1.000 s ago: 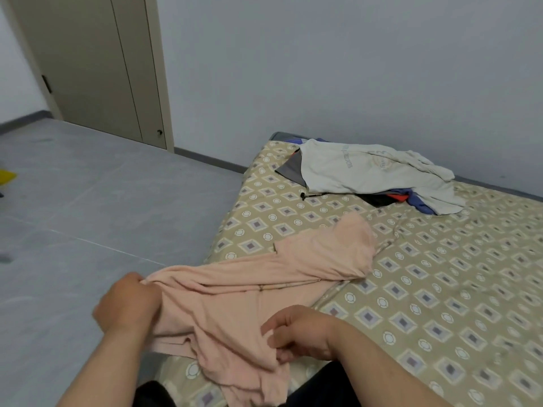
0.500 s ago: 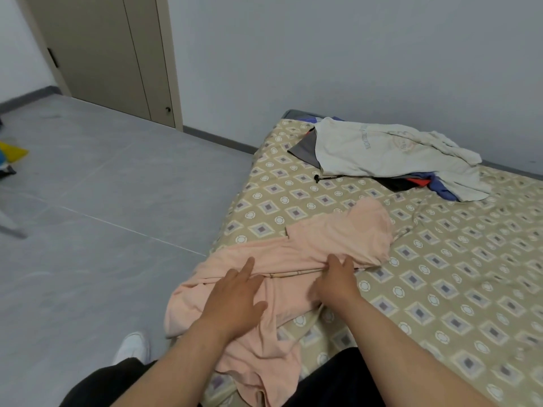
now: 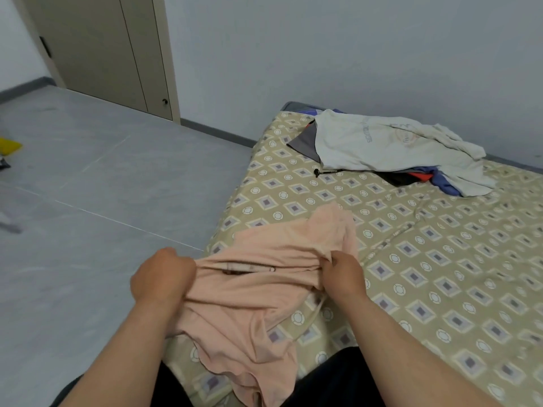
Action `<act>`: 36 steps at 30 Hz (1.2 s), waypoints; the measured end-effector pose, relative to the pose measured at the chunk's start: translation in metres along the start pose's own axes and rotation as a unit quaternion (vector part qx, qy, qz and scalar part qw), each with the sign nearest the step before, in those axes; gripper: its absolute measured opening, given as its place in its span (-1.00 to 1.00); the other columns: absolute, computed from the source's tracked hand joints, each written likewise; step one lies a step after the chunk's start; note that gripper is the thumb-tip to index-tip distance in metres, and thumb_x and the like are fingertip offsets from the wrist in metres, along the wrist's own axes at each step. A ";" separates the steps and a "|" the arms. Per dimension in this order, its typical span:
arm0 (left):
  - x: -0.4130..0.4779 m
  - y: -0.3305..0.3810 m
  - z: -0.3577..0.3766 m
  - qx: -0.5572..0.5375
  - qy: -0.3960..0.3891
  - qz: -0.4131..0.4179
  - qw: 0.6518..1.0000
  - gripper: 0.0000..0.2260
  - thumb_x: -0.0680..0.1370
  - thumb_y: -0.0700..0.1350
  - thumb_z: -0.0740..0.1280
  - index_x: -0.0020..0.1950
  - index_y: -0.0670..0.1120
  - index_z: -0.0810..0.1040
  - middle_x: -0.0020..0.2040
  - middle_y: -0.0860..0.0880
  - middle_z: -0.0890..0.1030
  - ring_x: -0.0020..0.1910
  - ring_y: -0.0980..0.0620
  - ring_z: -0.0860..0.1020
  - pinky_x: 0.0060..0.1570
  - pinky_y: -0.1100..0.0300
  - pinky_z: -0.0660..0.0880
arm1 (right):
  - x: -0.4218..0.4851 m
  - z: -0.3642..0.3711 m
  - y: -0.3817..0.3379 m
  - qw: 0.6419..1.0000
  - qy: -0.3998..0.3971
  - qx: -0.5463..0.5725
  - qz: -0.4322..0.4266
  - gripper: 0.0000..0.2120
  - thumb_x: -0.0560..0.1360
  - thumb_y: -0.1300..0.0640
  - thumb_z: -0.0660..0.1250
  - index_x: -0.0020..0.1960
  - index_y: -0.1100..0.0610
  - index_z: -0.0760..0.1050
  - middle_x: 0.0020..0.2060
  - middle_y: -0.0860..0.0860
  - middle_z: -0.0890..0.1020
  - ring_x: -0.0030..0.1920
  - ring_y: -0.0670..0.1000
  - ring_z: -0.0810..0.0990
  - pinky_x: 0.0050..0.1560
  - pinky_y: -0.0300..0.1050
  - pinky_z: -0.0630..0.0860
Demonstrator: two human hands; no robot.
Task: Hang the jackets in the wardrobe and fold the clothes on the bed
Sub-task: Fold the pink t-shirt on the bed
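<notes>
Grey floor (image 3: 102,230) lies left of the bed (image 3: 440,289). At the bed's near-left corner the left hand (image 3: 161,280) grips the pink garment (image 3: 258,306), fingers curled tight into its cloth; the right hand (image 3: 343,274) pinches the garment's other edge. Toward the bed's far end, a white top (image 3: 382,145) covers piled clothes (image 3: 443,183).

2 hands show at lower centre: 1 left hand (image 3: 163,277) and 1 right hand (image 3: 343,274). There is 1 pink garment (image 3: 264,298) and 1 bed (image 3: 440,289). At upper right, 1 heap of clothes (image 3: 405,178) has 1 white top (image 3: 382,145) uppermost; the pieces beneath cannot be counted. At upper left is 1 door (image 3: 97,48) with 2 panels, and at the left edge 1 yellow object (image 3: 8,146).
</notes>
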State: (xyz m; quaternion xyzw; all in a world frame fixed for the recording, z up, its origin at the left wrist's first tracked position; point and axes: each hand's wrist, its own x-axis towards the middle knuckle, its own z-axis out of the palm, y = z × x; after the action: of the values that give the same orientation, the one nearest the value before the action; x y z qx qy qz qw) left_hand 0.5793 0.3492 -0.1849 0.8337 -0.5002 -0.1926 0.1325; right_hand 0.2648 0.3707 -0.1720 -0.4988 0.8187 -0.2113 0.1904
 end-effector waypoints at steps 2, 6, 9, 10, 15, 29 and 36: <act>-0.002 -0.003 -0.001 0.074 -0.026 0.008 0.997 -0.85 0.38 -0.07 0.26 -0.10 -0.05 0.53 0.06 -0.16 0.63 0.07 -0.23 0.57 -0.06 0.07 0.41 | -0.010 0.004 -0.009 0.997 -0.036 0.002 -0.067 -0.68 0.50 0.21 0.32 -0.41 0.12 0.38 -0.36 0.05 0.50 -0.22 0.14 0.50 -0.24 -0.04 0.38; -0.023 0.026 0.009 -0.124 -0.053 0.247 0.959 -0.39 0.33 -0.12 0.24 0.41 -0.04 0.45 0.42 -0.08 0.44 0.38 -0.14 0.37 0.37 0.09 0.28 | -0.035 0.022 -0.029 0.952 -0.111 -0.015 -0.286 -0.91 0.33 0.28 0.38 -0.34 0.28 0.58 -0.17 0.15 0.64 -0.08 0.18 0.57 -0.05 -0.08 0.44; -0.043 0.046 0.022 -0.113 -0.158 0.390 0.900 -0.22 0.29 -0.10 0.17 0.55 0.15 0.22 0.59 0.07 0.19 0.52 0.05 0.20 0.51 0.07 0.14 | -0.047 0.027 -0.037 0.923 -0.148 0.045 -0.352 -0.92 0.31 0.27 0.39 -0.34 0.26 0.61 -0.25 0.10 0.60 -0.13 0.09 0.54 -0.11 -0.13 0.40; -0.047 0.047 0.029 -0.098 -0.180 0.410 0.889 -0.26 0.32 -0.08 0.18 0.53 0.20 0.24 0.58 0.07 0.22 0.51 0.05 0.24 0.48 0.02 0.21 | -0.049 0.026 -0.039 0.922 -0.149 0.077 -0.349 -0.90 0.31 0.27 0.35 -0.33 0.25 0.62 -0.26 0.09 0.58 -0.14 0.03 0.51 -0.11 -0.14 0.39; -0.049 0.053 0.046 -0.173 -0.195 0.380 0.888 -0.85 0.48 -0.07 0.27 -0.02 0.12 0.57 -0.03 0.09 0.61 0.03 0.02 0.56 0.07 0.08 0.48 | -0.052 0.016 -0.043 0.938 -0.054 0.154 -0.306 -0.87 0.26 0.29 0.19 -0.30 0.23 0.52 -0.30 0.06 0.52 -0.23 -0.01 0.46 -0.17 -0.13 0.39; -0.009 0.042 0.012 -0.579 0.078 -0.047 0.811 -0.72 0.50 -0.35 0.15 -0.35 -0.07 0.41 -0.45 0.08 0.47 -0.45 0.18 0.36 -0.48 0.36 0.33 | -0.023 0.024 -0.030 0.986 -0.072 -0.018 -0.146 -0.88 0.44 0.27 0.23 -0.09 0.13 0.52 -0.10 0.04 0.59 -0.03 0.14 0.52 0.00 0.03 0.46; 0.014 0.024 0.002 -0.650 0.105 -0.140 0.740 -0.73 0.41 -0.39 0.13 -0.37 -0.05 0.32 -0.33 -0.01 0.31 -0.33 0.08 0.25 -0.35 0.15 0.20 | -0.022 0.021 -0.031 0.994 -0.053 0.060 -0.069 -0.88 0.41 0.22 0.21 -0.23 0.03 0.43 -0.36 -0.05 0.58 -0.27 0.02 0.54 -0.28 -0.08 0.44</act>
State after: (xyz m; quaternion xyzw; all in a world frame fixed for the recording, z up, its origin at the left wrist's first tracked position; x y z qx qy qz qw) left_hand 0.5656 0.3259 -0.1794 0.6209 -0.1147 -0.3983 0.6653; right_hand 0.3084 0.3746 -0.1703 -0.5520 0.7571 -0.2458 0.2483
